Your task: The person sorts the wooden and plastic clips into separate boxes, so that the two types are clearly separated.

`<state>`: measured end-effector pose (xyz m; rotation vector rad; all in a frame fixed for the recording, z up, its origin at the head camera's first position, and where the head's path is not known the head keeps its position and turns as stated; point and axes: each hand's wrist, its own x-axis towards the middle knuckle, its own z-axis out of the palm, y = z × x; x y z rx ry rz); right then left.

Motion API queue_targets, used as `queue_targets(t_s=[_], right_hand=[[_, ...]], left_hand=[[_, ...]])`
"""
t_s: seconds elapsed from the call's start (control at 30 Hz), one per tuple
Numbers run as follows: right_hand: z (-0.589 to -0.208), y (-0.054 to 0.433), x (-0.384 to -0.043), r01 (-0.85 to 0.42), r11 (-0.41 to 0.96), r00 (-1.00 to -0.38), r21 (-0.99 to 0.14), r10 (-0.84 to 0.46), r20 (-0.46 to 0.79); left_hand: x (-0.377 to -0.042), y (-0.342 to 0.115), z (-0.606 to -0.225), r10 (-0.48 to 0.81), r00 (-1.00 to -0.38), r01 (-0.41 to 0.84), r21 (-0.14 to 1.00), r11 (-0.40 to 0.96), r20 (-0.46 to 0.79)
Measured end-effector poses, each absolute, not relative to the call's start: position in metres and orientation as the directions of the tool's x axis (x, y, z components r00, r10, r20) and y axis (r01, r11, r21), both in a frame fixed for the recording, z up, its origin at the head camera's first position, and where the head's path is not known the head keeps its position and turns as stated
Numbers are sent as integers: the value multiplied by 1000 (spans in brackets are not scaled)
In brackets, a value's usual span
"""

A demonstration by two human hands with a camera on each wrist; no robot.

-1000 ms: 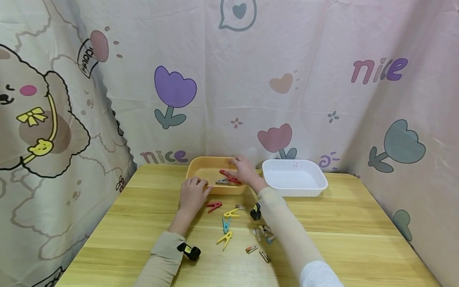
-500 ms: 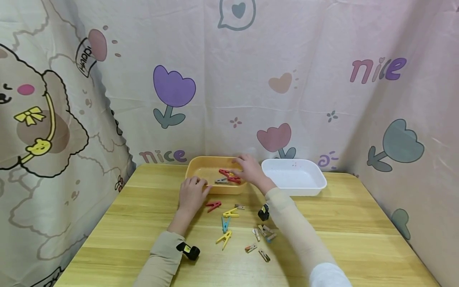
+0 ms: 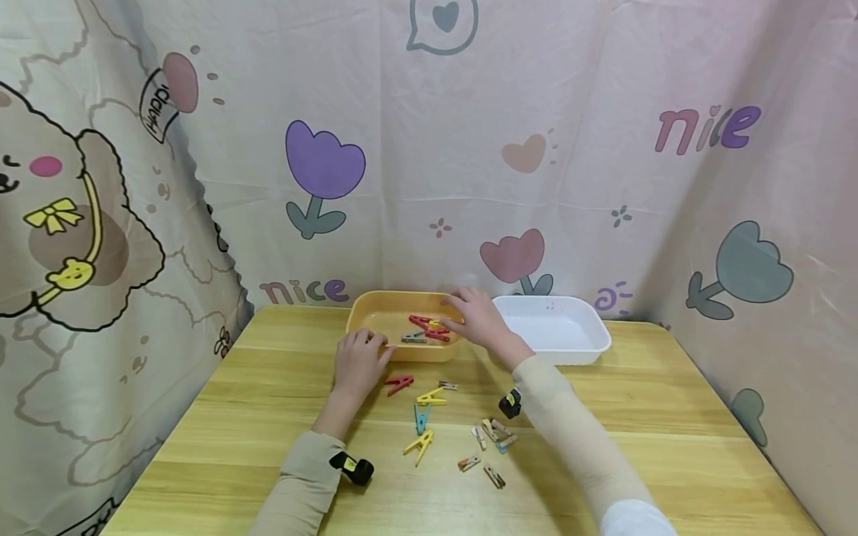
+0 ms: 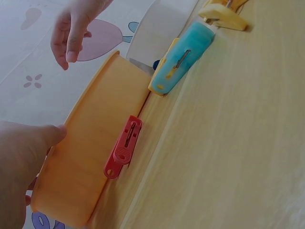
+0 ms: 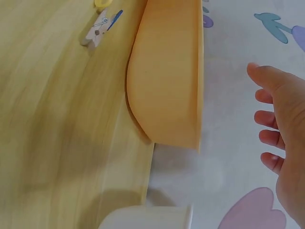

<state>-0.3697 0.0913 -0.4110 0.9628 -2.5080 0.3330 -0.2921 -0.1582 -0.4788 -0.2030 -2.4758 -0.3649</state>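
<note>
The wood-grained bench (image 3: 637, 435) carries an orange tray (image 3: 424, 355) beside a white tray (image 3: 570, 358) — plastic clothespins (image 3: 421, 426) and wooden pegs (image 3: 494, 477) lie nearer.

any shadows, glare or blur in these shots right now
Head view: mostly soft light, a faint shadow on the table beside the right sleeve; left wrist: no harsh glare on the orange tray, yellow clothespin at the top edge slightly soft; right wrist: diffuse shadow beside the white tray.

Left tray (image 3: 421, 355) and right tray (image 3: 561, 327) side by side at back of tabletop (image 3: 657, 432), curtain (image 3: 415, 171) behind. Inner clothespins (image 3: 438, 336) in left tray, toward its right end. Loose clothespins (image 3: 400, 383) before left tray; clothespin cluster (image 3: 490, 431) to their right, two strays (image 3: 495, 477) in front.
</note>
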Motion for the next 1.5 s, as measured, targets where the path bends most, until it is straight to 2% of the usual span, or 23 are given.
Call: queue_targets(t_s=[0.23, 0.63, 1.0, 1.17, 1.4, 1.5], right_hand=[[-414, 103, -359, -710, 704, -603, -22, -591, 535], [-422, 116, -332, -739, 673, -557, 32, -637, 532], [-435, 120, -307, -785, 616, -519, 70, -716, 467], [-441, 118, -295, -806, 581, -486, 116, -760, 431], [-449, 112, -283, -838, 511, -408, 190, -819, 404], [-452, 110, -280, -843, 497, -403, 205, -837, 369]], left_hand=[[-293, -158, -478, 60, -805, 226, 212, 951, 590], [-292, -159, -479, 59, -804, 225, 211, 951, 592], [-292, -159, -479, 51, -818, 213, 218, 952, 573], [-292, -159, -479, 54, -811, 220, 218, 951, 582], [-292, -160, -481, 54, -803, 222, 214, 951, 594], [-292, -160, -481, 56, -797, 223, 207, 953, 602]])
